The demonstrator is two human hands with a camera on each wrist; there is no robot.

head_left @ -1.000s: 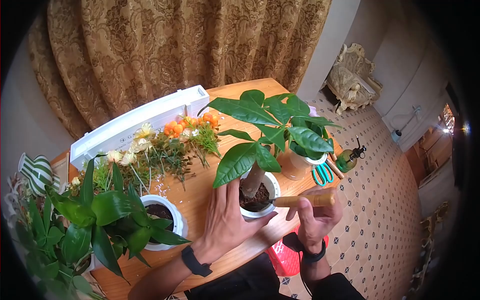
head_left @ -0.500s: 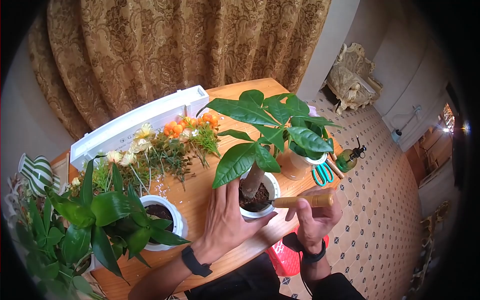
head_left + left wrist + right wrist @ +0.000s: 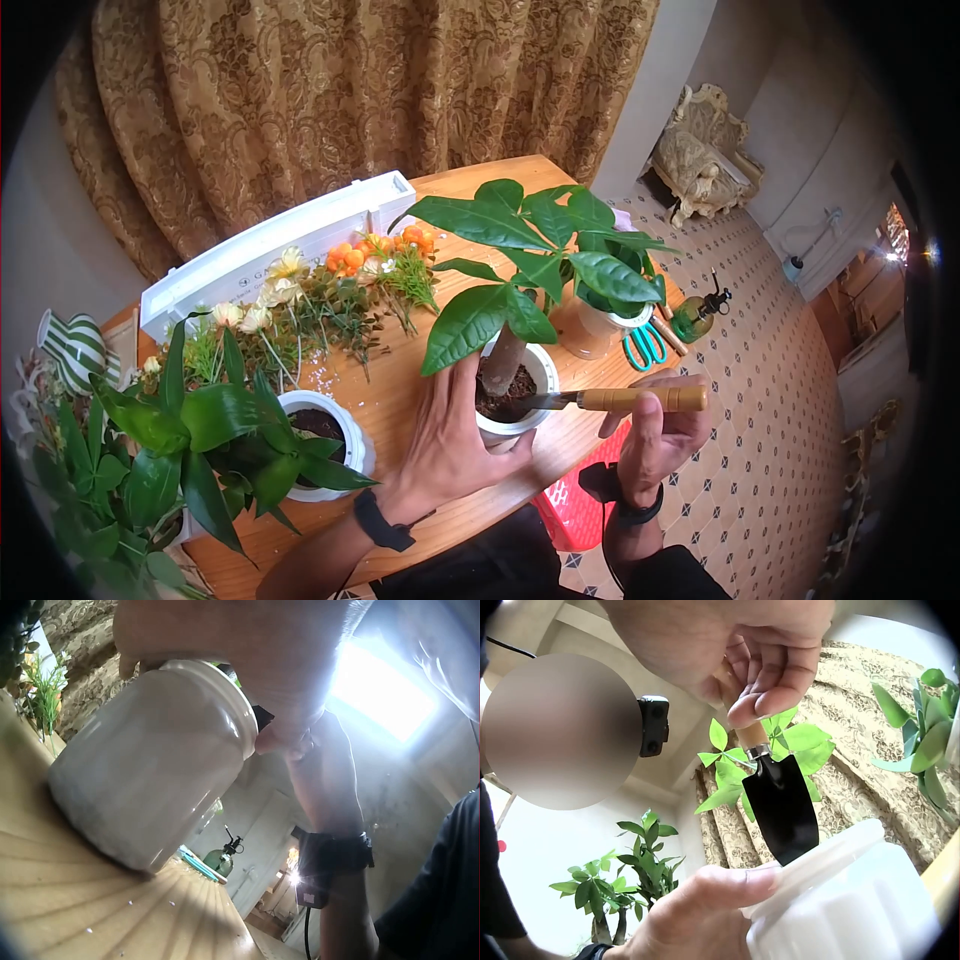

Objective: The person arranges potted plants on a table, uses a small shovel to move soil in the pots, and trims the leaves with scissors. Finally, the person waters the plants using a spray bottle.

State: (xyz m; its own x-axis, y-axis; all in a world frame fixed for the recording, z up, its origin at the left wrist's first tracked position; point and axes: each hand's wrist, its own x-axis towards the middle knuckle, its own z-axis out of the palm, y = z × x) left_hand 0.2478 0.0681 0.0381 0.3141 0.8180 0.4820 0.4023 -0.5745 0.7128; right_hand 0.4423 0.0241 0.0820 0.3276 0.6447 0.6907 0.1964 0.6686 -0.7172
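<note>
My left hand [image 3: 448, 448] grips a white plant pot [image 3: 146, 769] on the wooden table, thumb along the near rim. A thick-stemmed plant [image 3: 505, 362] with broad green leaves grows from the dark soil in that pot. By its wooden handle, my right hand [image 3: 658, 425] holds a small hand trowel [image 3: 784, 810]. Its black blade points down past the rim, the tip at the soil on the near right of the stem. In the left wrist view the pot hides the soil and most of the blade.
Left stands another white pot [image 3: 357, 440] under leafy plants [image 3: 190, 420]. Behind lie artificial flowers [image 3: 285, 290] and a long white planter box [image 3: 280, 245]. Teal-handled scissors [image 3: 645, 348] and a green spray bottle [image 3: 700, 315] are at right. A red basket [image 3: 575, 515] sits below the table edge.
My right hand has drawn the trowel to the right, and more of its blade shows above the soil. My left thumb has shifted slightly left, closer along the pot.
</note>
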